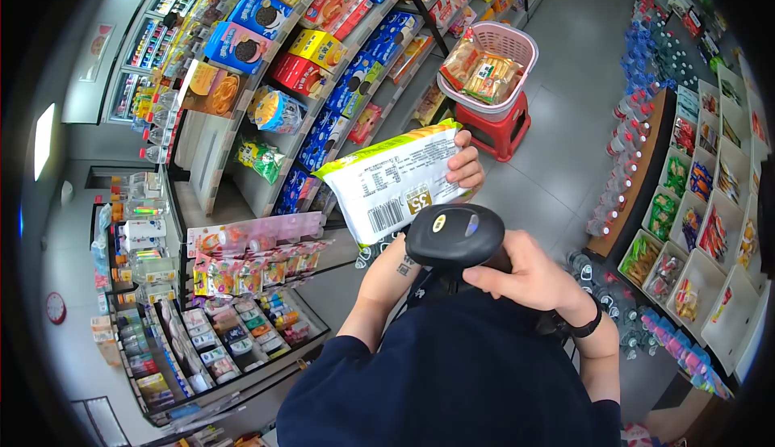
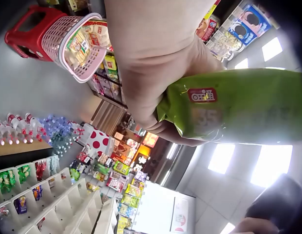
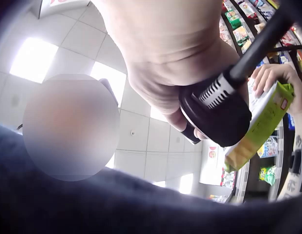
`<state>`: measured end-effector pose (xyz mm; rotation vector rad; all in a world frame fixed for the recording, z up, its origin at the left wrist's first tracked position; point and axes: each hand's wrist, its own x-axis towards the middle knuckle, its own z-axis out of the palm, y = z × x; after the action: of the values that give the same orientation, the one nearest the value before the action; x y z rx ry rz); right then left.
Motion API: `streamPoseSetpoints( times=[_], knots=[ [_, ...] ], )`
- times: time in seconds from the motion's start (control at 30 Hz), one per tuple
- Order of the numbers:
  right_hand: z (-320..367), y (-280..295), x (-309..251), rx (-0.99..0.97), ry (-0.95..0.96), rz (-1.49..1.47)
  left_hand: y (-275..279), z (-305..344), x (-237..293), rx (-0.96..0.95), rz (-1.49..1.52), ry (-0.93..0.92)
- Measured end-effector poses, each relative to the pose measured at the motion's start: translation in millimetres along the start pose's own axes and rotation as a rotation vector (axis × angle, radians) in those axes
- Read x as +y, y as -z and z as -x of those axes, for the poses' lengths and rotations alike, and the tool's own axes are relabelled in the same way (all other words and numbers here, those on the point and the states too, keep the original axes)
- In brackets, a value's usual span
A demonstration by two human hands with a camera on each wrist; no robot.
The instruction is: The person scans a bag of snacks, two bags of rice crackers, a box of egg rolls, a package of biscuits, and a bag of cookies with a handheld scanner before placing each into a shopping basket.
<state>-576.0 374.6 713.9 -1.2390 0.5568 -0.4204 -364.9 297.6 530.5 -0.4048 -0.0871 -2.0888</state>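
Note:
A green and white snack package [image 1: 395, 177] is tilted in front of the body, its printed back with a barcode facing up in the head view. My left hand [image 1: 466, 165] grips its far end, fingers curled over the edge; the left wrist view shows the green side of the package [image 2: 239, 105] beside the hand [image 2: 161, 63]. A black handheld scanner [image 1: 454, 237] is close to the package's near edge. My right hand [image 1: 529, 273] is at the scanner, and in the right wrist view the hand [image 3: 175, 78] holds the scanner [image 3: 217, 112] with its fingers partly hidden behind it.
A pink basket [image 1: 527, 48] with snack packs stands on a red stool [image 1: 504, 128] ahead. Shelves of boxed snacks [image 1: 311, 60] line the left. Bins of sweets [image 1: 690, 286] and bottles [image 1: 622, 156] are on the right. A rack of small goods [image 1: 234, 338] is at the lower left.

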Motion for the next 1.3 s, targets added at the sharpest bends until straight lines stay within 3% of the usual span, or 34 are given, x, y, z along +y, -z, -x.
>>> streamPoseSetpoints(
  times=[0.1,0.13,0.23,0.63,0.97,1.3],
  knots=[
    [10,9,8,-0.038,-0.087,-0.16,3,-15,-9,-0.064,-0.027,0.013],
    [11,10,10,-0.031,-0.072,-0.262,-1,-9,-14,0.068,-0.025,-0.06],
    [19,25,11,-0.058,-0.03,-0.274,5,-24,-18,-0.031,-0.105,-0.025],
    [23,79,7,-0.037,-0.091,-0.249,28,-47,-23,0.046,-0.101,-0.077],
    [-37,139,-17,0.157,-0.193,-0.209,87,-109,50,0.109,0.037,-0.051],
    [-174,200,-65,0.209,-0.306,-0.16,134,-181,164,0.096,0.084,-0.07]
  ],
)
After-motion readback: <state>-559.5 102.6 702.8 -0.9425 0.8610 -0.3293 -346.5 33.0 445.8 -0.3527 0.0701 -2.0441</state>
